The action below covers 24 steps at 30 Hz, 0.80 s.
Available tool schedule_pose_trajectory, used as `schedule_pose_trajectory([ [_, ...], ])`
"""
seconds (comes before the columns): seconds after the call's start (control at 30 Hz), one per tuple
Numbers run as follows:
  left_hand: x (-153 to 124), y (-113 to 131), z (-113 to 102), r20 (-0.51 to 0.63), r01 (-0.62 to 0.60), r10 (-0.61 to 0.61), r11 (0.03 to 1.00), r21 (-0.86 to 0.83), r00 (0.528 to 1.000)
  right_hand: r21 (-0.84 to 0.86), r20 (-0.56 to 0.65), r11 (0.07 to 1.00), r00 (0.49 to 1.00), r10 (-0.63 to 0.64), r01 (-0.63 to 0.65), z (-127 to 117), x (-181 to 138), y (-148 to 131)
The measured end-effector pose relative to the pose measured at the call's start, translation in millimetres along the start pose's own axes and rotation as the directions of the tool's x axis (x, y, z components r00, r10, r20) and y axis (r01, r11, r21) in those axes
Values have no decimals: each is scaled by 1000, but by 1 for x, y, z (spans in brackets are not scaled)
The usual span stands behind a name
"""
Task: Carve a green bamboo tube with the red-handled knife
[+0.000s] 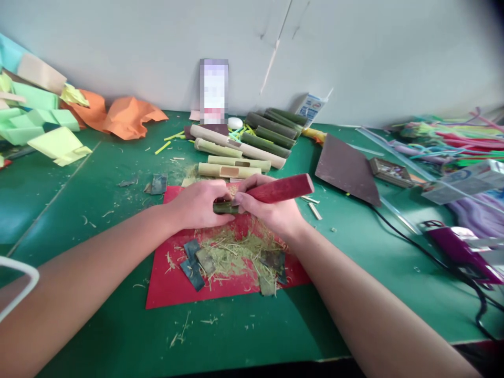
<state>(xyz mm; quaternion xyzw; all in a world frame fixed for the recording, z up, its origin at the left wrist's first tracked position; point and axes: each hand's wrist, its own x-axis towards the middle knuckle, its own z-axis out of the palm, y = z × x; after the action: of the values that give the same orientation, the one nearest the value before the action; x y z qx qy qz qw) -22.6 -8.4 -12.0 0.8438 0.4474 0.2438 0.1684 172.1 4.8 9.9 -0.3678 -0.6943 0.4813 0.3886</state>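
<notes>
My left hand [201, 203] is closed around a short green bamboo piece [225, 208] and holds it over a red sheet [173, 286]. My right hand [271, 212] grips the red handle of a tool [281, 189], whose working end meets the bamboo piece between my hands; the blade itself is hidden. Pale green shavings [232, 254] and dark strips of peeled skin lie piled on the red sheet just below both hands.
Several bamboo tubes [244, 149], pale and dark green, are stacked behind the hands by the wall. Crumpled coloured paper [59, 121] lies at the left, a dark brown sheet [346, 170] at the right, and beyond it colourful sticks [452, 139], a purple device [460, 249] and its black cable.
</notes>
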Motion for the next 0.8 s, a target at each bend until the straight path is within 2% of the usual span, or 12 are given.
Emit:
schedule_pose_trajectory([
  [0.13, 0, 0, -1, 0, 0, 0, 1000, 10, 1000, -55, 2, 998, 1000, -6, 7, -2, 1, 2],
  [0.3, 0, -1, 0, 6, 2, -2, 1000, 11, 1000, -12, 92, 997, 993, -73, 74, -6, 2, 5],
  [0.53, 1, -2, 1, 7, 4, -4, 1000, -10, 1000, 6, 158, 984, 971, -179, 180, -7, 2, 4],
  [0.8, 2, -2, 0, 14, 0, 0, 999, -33, 1000, -67, 203, 971, 956, -214, 231, -10, 2, 3],
])
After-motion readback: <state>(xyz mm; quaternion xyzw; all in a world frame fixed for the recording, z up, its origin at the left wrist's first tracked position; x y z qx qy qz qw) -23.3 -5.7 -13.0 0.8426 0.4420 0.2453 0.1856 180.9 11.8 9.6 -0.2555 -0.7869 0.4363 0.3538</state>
